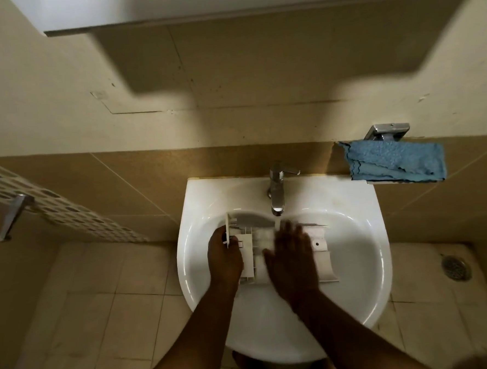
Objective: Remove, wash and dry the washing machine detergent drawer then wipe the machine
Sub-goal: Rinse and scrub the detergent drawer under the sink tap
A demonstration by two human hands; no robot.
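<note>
Right now, from the head view, I see the detergent drawer (249,249) lying inside the white sink (355,263), under the chrome tap (277,193). Its long axis runs left to right across the basin, roughly parallel to the wall behind it. The front panel end points left and stands nearly upright; the far end reaches right, toward the basin's middle, where a curved white section (324,262) with 1 small hole shows. A thin stream of water falls from the spout onto the drawer.

My left hand (224,259) grips the drawer at its left end, fingers curled round the part just behind the panel. My right hand (292,261) lies flat over the drawer's middle, fingers straight and spread, pressing on the plastic; it is blurred, so I cannot tell exactly which compartment it covers.

Apart from the drawer and the water, I cannot make out anything else in the basin. On the small shelf (379,181) to the right of the tap, a folded blue cloth (397,160) rests, well apart from the drawer. A floor drain (455,268) shows at the right.
</note>
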